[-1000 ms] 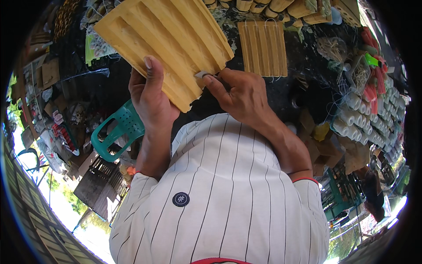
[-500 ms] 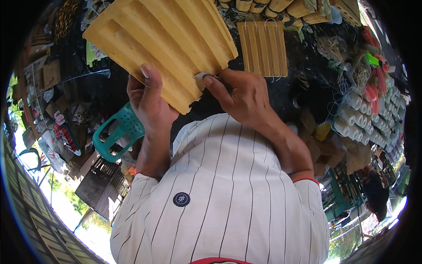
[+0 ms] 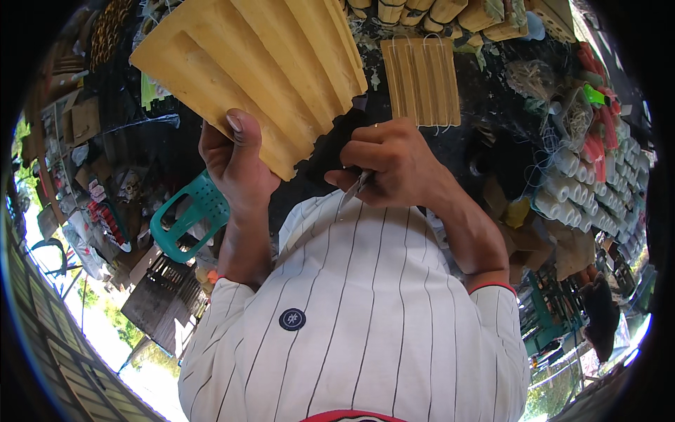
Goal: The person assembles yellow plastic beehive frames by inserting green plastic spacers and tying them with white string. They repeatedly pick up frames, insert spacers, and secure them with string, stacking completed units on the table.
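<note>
My left hand (image 3: 239, 158) grips the near left corner of a large yellow-tan ridged sheet (image 3: 246, 70), thumb on top and fingers underneath. Long parallel grooves run along the sheet, and its near right edge is ragged. My right hand (image 3: 397, 162) is closed round a small knife (image 3: 357, 188), its blade pointing down toward my shirt. A gap separates this hand from the sheet's ragged edge. The knife's handle is hidden in my fingers.
A smaller ridged panel (image 3: 422, 81) with thin wire loops lies on the dark surface ahead. Behind it stand several tan blocks (image 3: 450, 14). A green plastic chair (image 3: 190, 214) is at left. Stacked white rolls (image 3: 569, 190) and a clear bag (image 3: 531, 81) are at right.
My right hand has drawn back from the sheet's ragged edge toward my body, turning so the knife blade shows below it. My left hand keeps its grip, and the sheet has shifted slightly.
</note>
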Demonstrator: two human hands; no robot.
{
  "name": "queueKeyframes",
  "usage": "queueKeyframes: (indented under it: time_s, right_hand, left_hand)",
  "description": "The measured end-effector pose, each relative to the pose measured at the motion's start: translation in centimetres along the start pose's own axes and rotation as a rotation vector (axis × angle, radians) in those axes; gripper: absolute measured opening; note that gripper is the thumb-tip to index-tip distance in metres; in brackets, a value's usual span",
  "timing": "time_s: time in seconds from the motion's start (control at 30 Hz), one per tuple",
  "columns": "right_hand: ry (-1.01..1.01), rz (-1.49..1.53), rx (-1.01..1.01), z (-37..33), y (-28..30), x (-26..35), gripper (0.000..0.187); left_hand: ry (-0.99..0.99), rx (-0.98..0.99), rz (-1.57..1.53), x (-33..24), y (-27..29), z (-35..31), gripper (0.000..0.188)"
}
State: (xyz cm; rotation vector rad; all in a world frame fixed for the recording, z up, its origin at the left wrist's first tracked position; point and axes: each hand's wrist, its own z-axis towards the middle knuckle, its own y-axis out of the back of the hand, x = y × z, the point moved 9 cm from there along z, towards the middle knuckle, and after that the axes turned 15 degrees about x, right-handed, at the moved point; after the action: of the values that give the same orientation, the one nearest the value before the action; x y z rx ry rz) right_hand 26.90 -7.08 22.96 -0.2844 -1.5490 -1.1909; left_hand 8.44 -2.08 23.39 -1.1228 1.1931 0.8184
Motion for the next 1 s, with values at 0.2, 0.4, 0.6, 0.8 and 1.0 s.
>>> queueKeyframes:
  time_s: [0.2,0.4,0.6,0.8,1.0]
  right_hand:
    - [-0.531,-0.027,-0.355,-3.4,2.7,-3.5,0.034]
    - [-0.575,-0.353,-0.451,-3.5,3.4,-2.5,0.031]
    - [-0.568,-0.571,-0.430,-2.1,3.5,-1.7,0.028]
    - [-0.528,-0.658,-0.436,-1.7,4.1,-1.1,0.025]
    - [-0.478,-0.642,-0.409,-1.5,4.1,-1.4,0.025]
  left_hand:
    - [0.007,0.017,-0.151,0.4,1.6,0.1,0.068]
    - [0.007,0.001,-0.202,0.1,0.5,0.0,0.072]
    - [-0.003,0.053,-0.189,-0.1,-0.2,0.3,0.067]
    - [0.003,0.047,-0.181,-0.2,-0.3,0.3,0.063]
    - [-0.007,0.049,-0.167,-0.1,-0.3,0.4,0.063]
